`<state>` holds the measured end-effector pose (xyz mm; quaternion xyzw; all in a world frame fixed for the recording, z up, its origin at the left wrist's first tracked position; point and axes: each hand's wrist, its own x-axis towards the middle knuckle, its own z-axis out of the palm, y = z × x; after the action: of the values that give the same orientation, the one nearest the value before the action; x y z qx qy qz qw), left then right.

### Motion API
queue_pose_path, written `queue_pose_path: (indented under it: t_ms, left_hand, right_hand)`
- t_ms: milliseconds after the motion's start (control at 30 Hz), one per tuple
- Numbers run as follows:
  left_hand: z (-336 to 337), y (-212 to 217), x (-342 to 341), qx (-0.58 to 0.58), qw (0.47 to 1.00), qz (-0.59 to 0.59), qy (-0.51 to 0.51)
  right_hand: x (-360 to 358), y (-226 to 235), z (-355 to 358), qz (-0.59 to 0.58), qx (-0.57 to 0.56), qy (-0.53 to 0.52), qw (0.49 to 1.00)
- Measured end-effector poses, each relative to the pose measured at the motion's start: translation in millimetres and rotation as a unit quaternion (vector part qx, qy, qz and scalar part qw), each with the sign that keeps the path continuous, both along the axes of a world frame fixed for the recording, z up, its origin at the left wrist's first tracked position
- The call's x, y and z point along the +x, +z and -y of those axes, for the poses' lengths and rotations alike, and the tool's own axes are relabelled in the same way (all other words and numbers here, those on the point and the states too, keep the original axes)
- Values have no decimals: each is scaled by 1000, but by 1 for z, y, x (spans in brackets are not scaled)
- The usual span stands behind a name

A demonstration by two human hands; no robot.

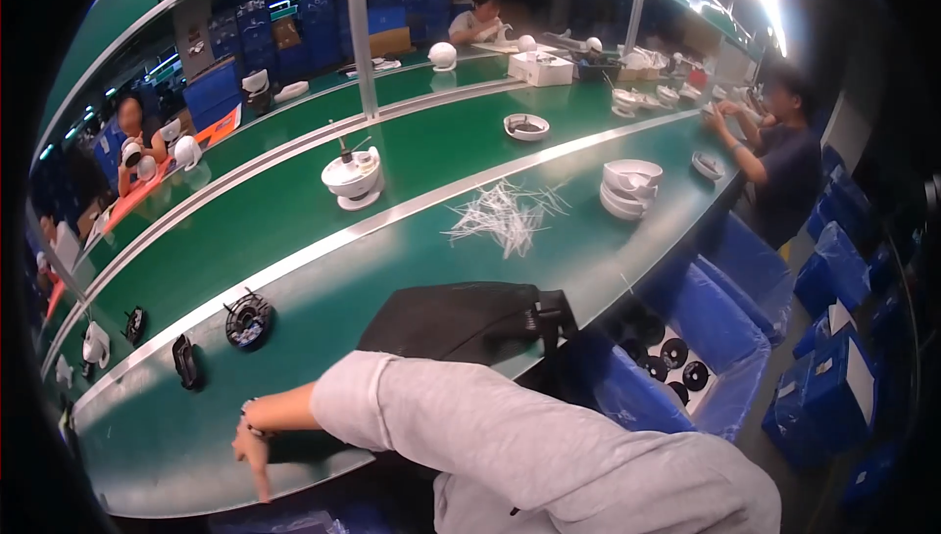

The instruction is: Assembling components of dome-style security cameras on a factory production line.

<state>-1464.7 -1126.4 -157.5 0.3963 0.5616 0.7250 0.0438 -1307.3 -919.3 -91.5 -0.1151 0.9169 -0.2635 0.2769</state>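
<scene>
My right arm, in a pale grey sleeve, reaches across to the left over the green worktable [323,289]. At its end my right hand [251,451], with a dark band round the wrist, is near the table's near-left edge. Its fingers look apart, one stretched downward, and I see nothing held in them. My left hand is out of view. Beyond the right hand lie a round black slotted housing [248,320] and a narrow dark part [184,361]. A large black boxy object [451,318] with a ribbed end sits just beyond my forearm.
Thin white strips [505,216] lie in a loose pile. Stacked white housings [628,188] stand to the right; a white round unit [353,177] stands across a metal rail. Blue bins [730,338], one with black discs [674,353], flank the near-right edge. Co-workers [784,142] work around the table.
</scene>
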Motion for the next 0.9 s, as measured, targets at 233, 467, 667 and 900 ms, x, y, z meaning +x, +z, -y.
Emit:
queue_pose_path:
  t_ms: [233,467,667,900]
  left_hand:
    - [33,90,43,-21,998,57,-26]
    - [-332,226,348,-44,603,135,-785]
    - [-431,165,512,-195,371,245,-874]
    - [-466,100,553,-343,424,267,-795]
  right_hand:
    - [109,117,-59,-228,-406,-140,874]
    - [390,97,-180,-436,-755,-237,429]
    - [526,50,-142,-576,-669,-431,186]
    - [569,17,-142,-629,-537,-562,14]
